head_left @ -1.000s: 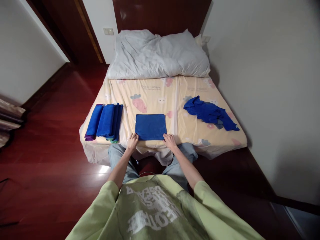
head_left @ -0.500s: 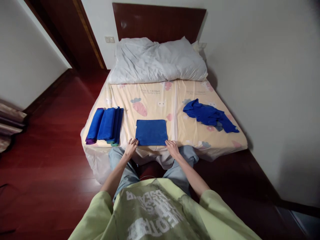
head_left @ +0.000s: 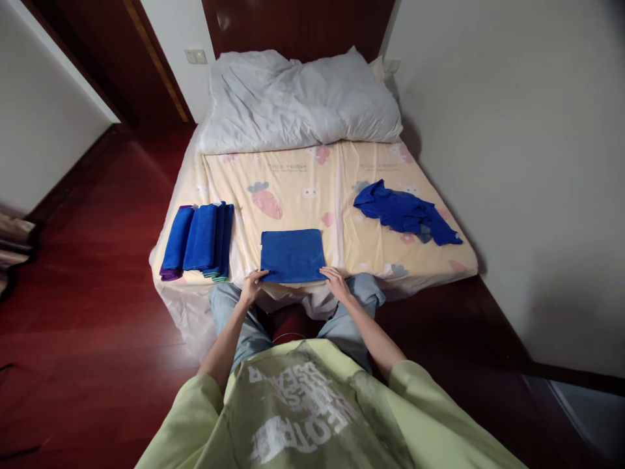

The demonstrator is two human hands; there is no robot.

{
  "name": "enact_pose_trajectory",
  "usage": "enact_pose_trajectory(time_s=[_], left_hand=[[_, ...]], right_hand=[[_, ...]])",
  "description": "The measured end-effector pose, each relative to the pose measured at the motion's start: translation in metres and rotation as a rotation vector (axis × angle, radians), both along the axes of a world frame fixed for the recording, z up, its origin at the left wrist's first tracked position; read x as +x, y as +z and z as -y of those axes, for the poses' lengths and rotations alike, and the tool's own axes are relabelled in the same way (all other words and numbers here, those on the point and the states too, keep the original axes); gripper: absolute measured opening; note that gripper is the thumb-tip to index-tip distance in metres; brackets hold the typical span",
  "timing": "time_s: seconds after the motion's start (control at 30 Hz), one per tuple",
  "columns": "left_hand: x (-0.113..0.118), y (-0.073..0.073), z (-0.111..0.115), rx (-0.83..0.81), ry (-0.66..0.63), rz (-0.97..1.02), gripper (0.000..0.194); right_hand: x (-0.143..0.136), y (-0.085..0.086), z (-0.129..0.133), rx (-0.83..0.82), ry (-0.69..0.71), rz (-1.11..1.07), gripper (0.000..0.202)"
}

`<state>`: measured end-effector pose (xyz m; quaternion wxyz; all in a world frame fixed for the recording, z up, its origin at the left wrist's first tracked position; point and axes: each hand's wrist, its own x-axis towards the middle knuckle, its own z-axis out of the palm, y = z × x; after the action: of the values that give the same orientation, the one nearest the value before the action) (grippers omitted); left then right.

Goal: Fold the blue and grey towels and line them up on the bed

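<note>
A blue cloth lies flat as a rectangle near the bed's front edge. My left hand pinches its near left corner, and my right hand has its fingers closed on the near right corner. Over to the left are folded blue cloths in overlapping stacks, with purple and green edges showing at the bottom. A crumpled pile of blue cloth rests on the right part of the bed.
The bed has a yellow patterned sheet. A grey-white quilt lies bunched at its far end, before a dark headboard. My knees touch the bed's front edge. A wall stands to the right.
The view has tilted and shifted slightly, so the bed sits higher in the picture. Both hands remain at the near corners of the flat cloth, with the fingers slightly shifted.
</note>
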<state>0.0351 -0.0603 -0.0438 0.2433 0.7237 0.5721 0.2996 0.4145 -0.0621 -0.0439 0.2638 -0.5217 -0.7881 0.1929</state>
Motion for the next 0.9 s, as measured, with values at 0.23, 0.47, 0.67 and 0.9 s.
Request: enact_pose_trajectory(time_s=[0.23,0.47,0.67,0.9], left_hand=[[-0.004,0.004,0.002,-0.158,0.057,0.095,0.045],[0.008,0.005,-0.012,-0.139,0.173,0.138,0.030],[0.014,-0.002,-0.029,-0.157,0.229,0.109,0.028],[0.013,-0.022,-0.041,-0.161,0.299,0.091,0.031]], right_hand=[[0.007,-0.011,-0.005,-0.098,-0.009,-0.213,0.048],[0.000,-0.012,-0.017,-0.231,-0.270,-0.201,0.033],[-0.007,-0.013,-0.031,-0.219,-0.381,-0.077,0.035],[-0.013,-0.020,-0.041,-0.206,-0.466,0.017,0.039]])
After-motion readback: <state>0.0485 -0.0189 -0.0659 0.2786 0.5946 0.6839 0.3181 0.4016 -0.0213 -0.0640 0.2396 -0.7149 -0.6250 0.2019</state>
